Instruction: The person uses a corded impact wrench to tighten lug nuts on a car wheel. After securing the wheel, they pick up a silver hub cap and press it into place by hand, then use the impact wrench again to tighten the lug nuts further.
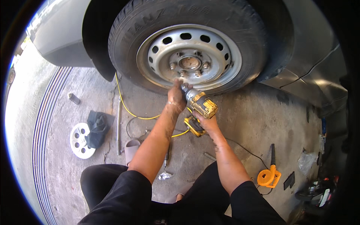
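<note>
A yellow-and-black cordless impact wrench [201, 104] is held in front of the wheel, its nose pointing up and left toward the lower rim. My right hand [207, 122] is closed around its handle, above the battery. At the nose, my left hand [176, 95] is closed around the socket end; its fingertips are partly hidden. Just beyond is the silver steel rim [165, 47], inside a black tire [125, 56] on a grey vehicle. Several lug nuts [183, 73] sit around the rusty hub [189, 62]. The socket appears below them, apart from the nuts.
On the concrete to the left lie a white hubcap [77, 147], a black cloth [98, 125], a long metal bar [119, 129] and a small cylinder [74, 98]. A yellow hose [131, 113] runs under my arms. Right are an orange blower [266, 177] and a plastic bag [306, 162].
</note>
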Demonstrator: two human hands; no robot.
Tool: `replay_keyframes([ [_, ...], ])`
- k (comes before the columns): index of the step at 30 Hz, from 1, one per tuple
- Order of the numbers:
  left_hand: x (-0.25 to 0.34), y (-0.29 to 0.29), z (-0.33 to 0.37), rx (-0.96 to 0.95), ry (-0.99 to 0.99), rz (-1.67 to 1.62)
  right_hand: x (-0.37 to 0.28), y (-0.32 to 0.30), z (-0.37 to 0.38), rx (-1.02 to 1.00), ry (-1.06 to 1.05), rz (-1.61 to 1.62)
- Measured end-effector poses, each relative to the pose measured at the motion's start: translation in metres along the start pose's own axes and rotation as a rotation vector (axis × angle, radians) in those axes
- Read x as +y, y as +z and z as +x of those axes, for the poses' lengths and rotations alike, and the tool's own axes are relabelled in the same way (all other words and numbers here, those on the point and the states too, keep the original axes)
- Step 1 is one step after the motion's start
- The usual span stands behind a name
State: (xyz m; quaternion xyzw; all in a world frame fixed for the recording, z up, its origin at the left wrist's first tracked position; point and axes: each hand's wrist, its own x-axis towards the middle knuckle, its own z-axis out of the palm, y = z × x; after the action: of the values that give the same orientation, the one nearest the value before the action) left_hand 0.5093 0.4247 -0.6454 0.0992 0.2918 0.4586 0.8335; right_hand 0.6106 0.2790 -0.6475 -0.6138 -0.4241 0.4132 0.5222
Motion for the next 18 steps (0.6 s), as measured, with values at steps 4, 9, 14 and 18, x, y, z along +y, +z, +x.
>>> replay_keyframes([
  [4,-0.051,-0.117,0.005,0.328,-0.311,-0.191,0.034,0.015,-0.012,-0.126,0.154,-0.189],
  [9,-0.095,-0.202,-0.008,0.627,-0.305,-0.335,0.069,0.032,-0.017,-0.355,0.353,-0.547],
  [14,-0.081,-0.154,-0.006,0.416,-0.319,-0.267,0.07,0.022,-0.01,-0.218,0.29,-0.507],
  [18,-0.057,-0.046,0.02,0.075,-0.232,-0.089,0.066,0.011,0.0,0.132,0.016,-0.192],
])
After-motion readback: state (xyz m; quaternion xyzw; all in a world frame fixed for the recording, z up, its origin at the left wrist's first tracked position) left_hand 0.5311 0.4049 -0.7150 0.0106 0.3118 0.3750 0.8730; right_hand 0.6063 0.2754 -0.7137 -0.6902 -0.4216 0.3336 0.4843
